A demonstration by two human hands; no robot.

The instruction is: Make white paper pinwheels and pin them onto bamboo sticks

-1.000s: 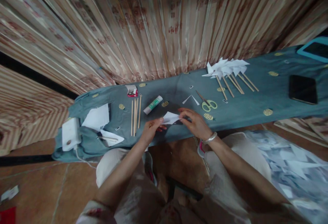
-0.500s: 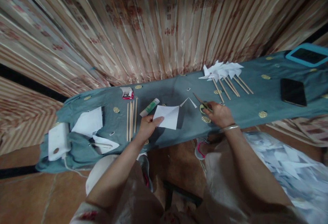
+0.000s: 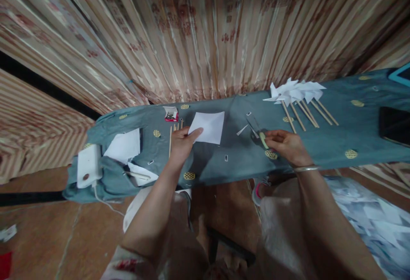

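My left hand (image 3: 182,144) pinches a square sheet of white paper (image 3: 210,126) by its lower left corner, thumb on top, above the cloth-covered table (image 3: 205,160). In my right hand (image 3: 286,147) is a pair of scissors (image 3: 263,140) with light green handles; its blurred blades point away to the upper left. The blades are apart from the paper. A thin white paper strip (image 3: 242,130) lies on the cloth by the blade tips. Several wooden sticks (image 3: 171,142) lie left of the sheet, partly hidden by my left hand.
Paper pinwheels (image 3: 293,92) on sticks lie at the right, near a dark phone (image 3: 395,124) and a blue-framed tablet (image 3: 402,75). At left are a small red box (image 3: 171,115), white sheets (image 3: 123,145) and a corded white device (image 3: 89,167). A bag of paper pieces (image 3: 368,216) sits below right.
My left hand has lifted the sheet away from me, and it now covers where the glue stick lay. The scissors have swung in my right hand. The whole view has shifted left.
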